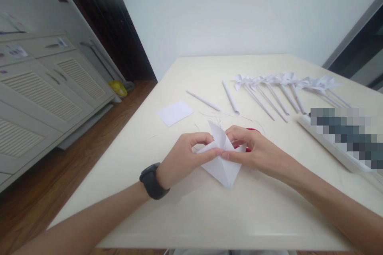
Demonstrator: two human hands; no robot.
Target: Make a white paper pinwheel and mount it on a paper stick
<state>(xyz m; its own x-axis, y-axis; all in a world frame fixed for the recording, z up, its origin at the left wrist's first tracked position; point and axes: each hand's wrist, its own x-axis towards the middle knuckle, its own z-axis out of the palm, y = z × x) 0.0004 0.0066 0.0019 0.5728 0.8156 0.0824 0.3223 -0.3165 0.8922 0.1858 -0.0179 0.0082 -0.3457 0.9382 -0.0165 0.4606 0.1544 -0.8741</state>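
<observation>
Between my two hands is a white paper pinwheel (223, 167), its blades partly folded in and one point sticking up. My left hand (196, 147), with a black watch (154, 180) on the wrist, pinches the paper near its middle. From the other side my right hand (247, 143) pinches it too, the thumbs almost touching at the centre. Something red (248, 149), probably scissors handles, shows in part behind my right hand. Thin scraps of paper (218, 118) lie just beyond the pinwheel.
A square white sheet (175, 112) lies at left, with two rolled paper sticks (230, 97) farther back. Several finished paper pinwheels (287, 77) on sticks lie at the back right. A white case (326, 141), its contents blurred out, is at right.
</observation>
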